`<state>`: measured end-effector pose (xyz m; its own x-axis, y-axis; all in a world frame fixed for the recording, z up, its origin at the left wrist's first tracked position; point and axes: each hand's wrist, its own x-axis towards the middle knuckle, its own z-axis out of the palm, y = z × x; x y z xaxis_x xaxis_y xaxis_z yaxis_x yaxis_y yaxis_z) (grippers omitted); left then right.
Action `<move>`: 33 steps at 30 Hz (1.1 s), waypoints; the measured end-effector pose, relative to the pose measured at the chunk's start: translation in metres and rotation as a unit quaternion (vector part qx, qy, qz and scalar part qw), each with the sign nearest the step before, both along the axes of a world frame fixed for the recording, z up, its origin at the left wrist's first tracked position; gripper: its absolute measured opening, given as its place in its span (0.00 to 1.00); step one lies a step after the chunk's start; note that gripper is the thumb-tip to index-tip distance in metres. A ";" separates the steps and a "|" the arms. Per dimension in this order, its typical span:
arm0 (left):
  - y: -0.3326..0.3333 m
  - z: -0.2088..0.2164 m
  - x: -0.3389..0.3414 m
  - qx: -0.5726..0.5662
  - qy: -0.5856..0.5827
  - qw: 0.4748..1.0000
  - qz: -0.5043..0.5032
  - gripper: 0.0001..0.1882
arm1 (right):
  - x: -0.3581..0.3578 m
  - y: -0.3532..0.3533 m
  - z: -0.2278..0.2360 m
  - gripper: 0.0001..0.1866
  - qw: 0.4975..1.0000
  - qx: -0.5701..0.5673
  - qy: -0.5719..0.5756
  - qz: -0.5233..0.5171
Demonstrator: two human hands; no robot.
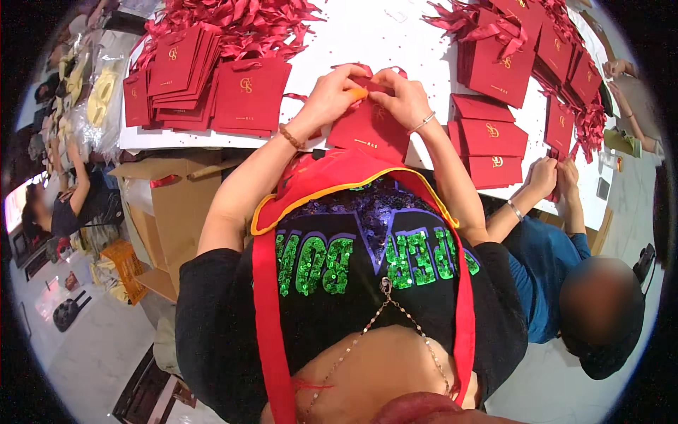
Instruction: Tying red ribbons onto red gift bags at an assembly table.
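Note:
A red paper gift bag (369, 134) with gold print lies in front of me at the white table's near edge. My left hand (337, 97) is closed at its top left, with something orange covering a fingertip. My right hand (402, 100) pinches the bag's top right beside it, the fingertips of both hands nearly meeting. Red ribbon (365, 71) shows just beyond my fingers; exactly how it lies in them is hidden. A red apron (353, 169) with yellow trim bulges up against the bag's lower edge.
Stacks of red bags stand left (247, 95) and right (498, 67), with heaped ribbons (247, 28) behind the left ones. Smaller red bags (494, 138) lie by my right arm. A co-worker (544, 261) handles a bag at right. A cardboard box (176, 219) stands below the table's left edge.

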<state>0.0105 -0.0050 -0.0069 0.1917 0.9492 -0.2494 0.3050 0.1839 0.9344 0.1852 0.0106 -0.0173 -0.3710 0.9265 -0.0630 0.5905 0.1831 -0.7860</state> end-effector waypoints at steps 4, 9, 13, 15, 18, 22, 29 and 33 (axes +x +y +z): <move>0.001 0.014 -0.004 0.095 0.152 0.983 -0.052 0.13 | -0.001 0.002 0.003 0.10 1.000 -0.011 0.002 0.018; 0.031 0.004 -0.034 0.256 0.255 0.922 -0.139 0.12 | -0.010 -0.006 0.015 0.09 0.984 0.142 -0.093 0.052; 0.055 0.009 -0.038 0.045 0.174 0.953 -0.244 0.11 | -0.016 -0.010 0.017 0.09 0.978 0.170 -0.100 0.065; 0.064 0.009 -0.036 -0.055 0.108 0.937 -0.326 0.13 | -0.019 -0.014 0.019 0.08 0.973 0.203 -0.093 0.063; 0.075 0.012 -0.033 -0.086 0.115 0.913 -0.381 0.11 | -0.019 -0.016 0.020 0.07 0.970 0.205 -0.106 0.076; 0.082 0.003 -0.030 -0.107 0.136 0.897 -0.407 0.09 | -0.020 -0.017 0.020 0.08 0.963 0.237 -0.095 0.083; 0.072 -0.012 -0.020 -0.107 0.053 0.961 -0.249 0.08 | -0.017 -0.016 0.018 0.07 0.977 0.185 -0.076 0.070; 0.080 -0.006 -0.022 -0.058 -0.032 0.998 -0.022 0.13 | -0.019 -0.015 0.013 0.09 0.979 0.166 -0.100 0.059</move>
<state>-0.0110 0.0749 -0.0131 0.2524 0.9047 -0.3432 0.2560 0.2796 0.9254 0.1658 -0.0046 -0.0045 -0.4874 0.8599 0.1519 0.6858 0.4847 -0.5429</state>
